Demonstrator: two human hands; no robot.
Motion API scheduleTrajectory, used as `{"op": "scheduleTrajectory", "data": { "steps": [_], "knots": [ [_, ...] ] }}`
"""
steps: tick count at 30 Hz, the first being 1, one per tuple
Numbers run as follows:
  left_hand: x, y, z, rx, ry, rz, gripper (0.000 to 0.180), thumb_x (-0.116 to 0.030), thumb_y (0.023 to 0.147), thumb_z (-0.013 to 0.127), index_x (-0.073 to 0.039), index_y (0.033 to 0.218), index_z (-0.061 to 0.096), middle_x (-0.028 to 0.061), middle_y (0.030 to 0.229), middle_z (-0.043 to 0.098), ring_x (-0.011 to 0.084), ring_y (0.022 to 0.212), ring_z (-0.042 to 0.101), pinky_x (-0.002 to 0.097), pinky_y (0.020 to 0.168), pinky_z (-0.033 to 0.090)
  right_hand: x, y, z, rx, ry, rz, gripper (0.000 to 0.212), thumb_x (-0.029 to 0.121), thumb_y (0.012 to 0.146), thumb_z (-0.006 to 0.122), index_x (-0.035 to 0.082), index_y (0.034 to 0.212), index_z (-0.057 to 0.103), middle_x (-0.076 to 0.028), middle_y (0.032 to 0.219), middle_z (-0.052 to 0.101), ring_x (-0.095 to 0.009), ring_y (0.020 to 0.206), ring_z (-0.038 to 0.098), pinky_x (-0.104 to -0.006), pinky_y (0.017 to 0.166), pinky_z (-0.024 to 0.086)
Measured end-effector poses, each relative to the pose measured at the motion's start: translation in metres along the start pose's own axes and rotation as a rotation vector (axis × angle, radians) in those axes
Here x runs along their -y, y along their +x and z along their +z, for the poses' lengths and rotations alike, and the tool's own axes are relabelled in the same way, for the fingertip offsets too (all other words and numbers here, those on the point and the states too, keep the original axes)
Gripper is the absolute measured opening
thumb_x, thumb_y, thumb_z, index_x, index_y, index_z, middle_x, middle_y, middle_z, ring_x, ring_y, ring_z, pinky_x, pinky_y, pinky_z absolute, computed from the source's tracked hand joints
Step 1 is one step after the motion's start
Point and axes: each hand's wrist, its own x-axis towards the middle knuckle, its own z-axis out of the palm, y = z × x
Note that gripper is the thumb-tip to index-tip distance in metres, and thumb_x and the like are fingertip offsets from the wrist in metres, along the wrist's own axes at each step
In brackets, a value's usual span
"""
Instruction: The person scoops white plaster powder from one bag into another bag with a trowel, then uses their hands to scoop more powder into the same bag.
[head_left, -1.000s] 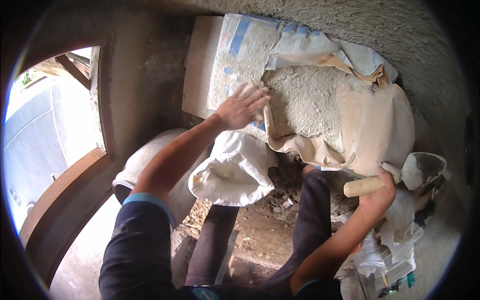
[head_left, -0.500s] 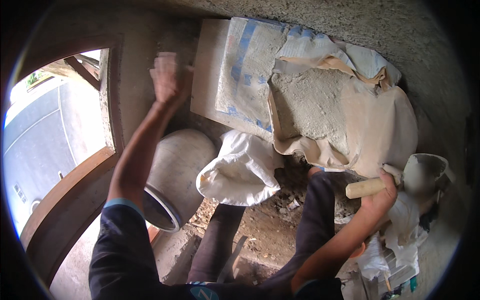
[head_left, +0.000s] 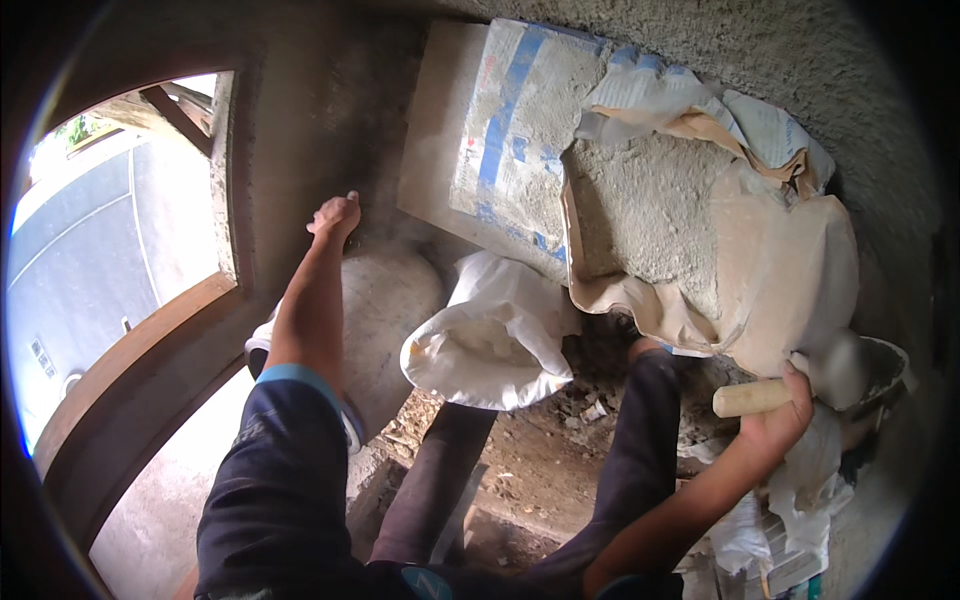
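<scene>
My right hand [head_left: 785, 415] is closed round the pale wooden handle [head_left: 748, 399] of a trowel, whose rounded grey blade [head_left: 838, 370] is blurred. Left of the bags, my left hand [head_left: 335, 216] is raised above a large round grey jar [head_left: 392, 290], fingers curled; its palm is hidden. Between my knees stands a white sack [head_left: 488, 348] with its mouth gaping. Beyond it lies a torn paper bag [head_left: 785, 275] filled with grey powder [head_left: 650, 205].
A dusty white and blue bag [head_left: 510, 130] lies beside the torn one, against a flat board [head_left: 435, 130]. A wood-framed opening [head_left: 150, 340] is on the left. At right sit a white container [head_left: 888, 362] and crumpled plastic [head_left: 805, 470]. Debris covers the ground [head_left: 530, 490].
My left hand has come down and nearer, away from the board, and its fingers are now curled. The right hand keeps hold of the trowel. The whole view has shifted slightly.
</scene>
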Motion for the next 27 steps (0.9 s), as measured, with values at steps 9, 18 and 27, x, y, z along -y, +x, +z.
{"op": "scheduleTrajectory", "data": {
  "steps": [9,18,27],
  "knots": [
    [-0.136,-0.105,0.005,-0.658,-0.233,1.071,0.059,-0.045,0.097,0.053,-0.015,0.147,0.045,0.0193,0.157,0.034,0.0352,0.147,0.028,0.0516,0.118,0.025,-0.001,0.002,0.0,0.032,-0.015,-0.041,0.028,0.001,0.072,0.071,0.005,0.099,0.067,-0.005,0.097,0.066,-0.02,0.088,0.064,-0.0332,0.081,0.05],
    [-0.096,0.028,0.01,0.101,-0.322,0.177,0.086,-0.073,0.096,0.028,-0.005,0.146,0.047,0.0209,0.146,0.049,0.0378,0.142,0.037,0.0626,0.117,0.018,-0.008,0.003,0.0,0.102,0.053,0.026,0.029,0.002,0.077,0.069,0.005,0.105,0.065,-0.006,0.101,0.067,-0.021,0.099,0.063,-0.0369,0.092,0.048],
    [-0.186,-0.13,-0.028,-0.726,-0.213,1.318,0.069,-0.058,0.096,0.05,-0.015,0.15,0.042,0.0168,0.157,0.034,0.0348,0.148,0.027,0.0552,0.122,0.015,-0.005,0.009,-0.008,0.062,-0.006,0.004,0.027,0.0,0.075,0.068,0.005,0.101,0.065,-0.006,0.098,0.067,-0.021,0.093,0.065,-0.0368,0.087,0.051]
  ]
}}
